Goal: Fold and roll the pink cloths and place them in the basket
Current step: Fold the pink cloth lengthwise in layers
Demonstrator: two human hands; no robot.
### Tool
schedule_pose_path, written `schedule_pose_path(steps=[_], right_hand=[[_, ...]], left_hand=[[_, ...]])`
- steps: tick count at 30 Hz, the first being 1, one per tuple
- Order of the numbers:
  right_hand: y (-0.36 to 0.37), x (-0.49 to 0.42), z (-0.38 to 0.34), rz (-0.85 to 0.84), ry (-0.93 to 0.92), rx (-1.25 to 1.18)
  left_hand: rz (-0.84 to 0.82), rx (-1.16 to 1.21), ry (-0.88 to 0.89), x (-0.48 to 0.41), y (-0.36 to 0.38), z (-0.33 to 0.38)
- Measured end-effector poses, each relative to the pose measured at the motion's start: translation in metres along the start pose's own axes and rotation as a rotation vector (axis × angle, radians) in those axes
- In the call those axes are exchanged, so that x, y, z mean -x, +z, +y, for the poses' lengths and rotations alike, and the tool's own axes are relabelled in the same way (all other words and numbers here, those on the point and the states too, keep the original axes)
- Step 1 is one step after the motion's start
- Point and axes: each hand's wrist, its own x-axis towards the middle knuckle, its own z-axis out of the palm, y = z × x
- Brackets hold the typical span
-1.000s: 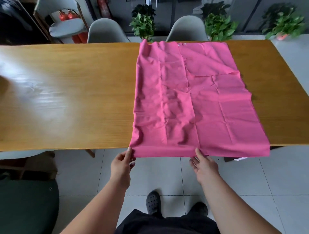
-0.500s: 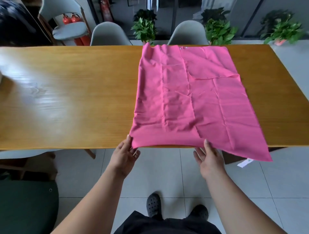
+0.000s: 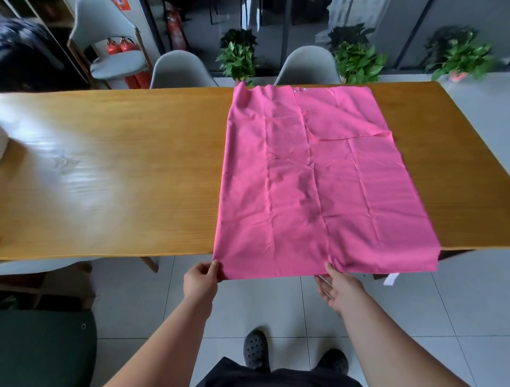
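No legible text; orange wall sign (image 3: 122, 4) unreadable.

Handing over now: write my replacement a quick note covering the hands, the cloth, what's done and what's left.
Left hand pinches the pink cloth at its near-left corner. Right hand pinches the near edge, about midway along.
The cloth lies spread on the wooden table, with its near edge hanging over the side. No basket in view.
Done: cloth laid out flat.
Left: fold it, roll it, put it in the basket.

Plain pink cloth (image 3: 317, 179), honey-brown grained table (image 3: 124, 171), pale grey chairs (image 3: 180, 73), red extinguishers (image 3: 121, 47) upper left, green plants (image 3: 238, 59), black shoes (image 3: 255, 349)
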Motion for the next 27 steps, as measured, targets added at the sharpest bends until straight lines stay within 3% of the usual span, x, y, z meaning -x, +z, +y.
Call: schedule_pose_path(steps=[16, 21, 27], right_hand=[[-0.010, -0.030, 0.002, 0.154, 0.103, 0.204], [-0.002, -0.027, -0.016, 0.213, 0.044, 0.233], [0.002, -0.045, -0.068, 0.272, -0.257, 0.430]], left_hand=[[0.141, -0.254, -0.051, -0.008, 0.002, 0.008], [0.234, -0.294, 0.114, -0.011, 0.015, 0.037], [0.271, -0.291, 0.385, -0.004, 0.060, 0.075]])
